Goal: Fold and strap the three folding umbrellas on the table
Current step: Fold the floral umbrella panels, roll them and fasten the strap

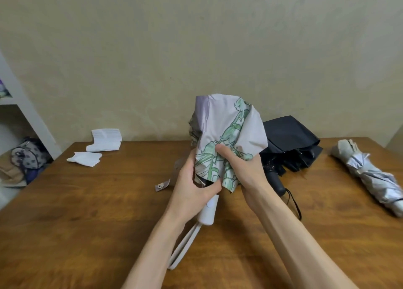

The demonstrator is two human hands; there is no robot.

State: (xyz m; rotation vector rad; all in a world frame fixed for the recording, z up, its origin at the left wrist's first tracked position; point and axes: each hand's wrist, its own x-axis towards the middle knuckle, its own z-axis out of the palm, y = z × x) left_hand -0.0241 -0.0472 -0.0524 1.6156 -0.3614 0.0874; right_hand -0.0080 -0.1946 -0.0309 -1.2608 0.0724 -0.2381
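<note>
white wrist loop [185, 245] hanging from the white handle [208, 210] of the floral umbrella [226, 131], above the wooden table [87, 212]. left hand [192, 184] curling round the gathered cloth just above that handle, holding the umbrella up off the table. right hand [242, 169] pinching a fold of the canopy, thumb lying on top; cloth billowing loose above both hands. closing strap [162, 185] showing unfastened, left of the left hand. black umbrella [290, 145] lying half collapsed behind the right hand. grey umbrella [370, 175] lying bundled near the table's right edge. white papers [104, 140] sitting far left by the wall.
</note>
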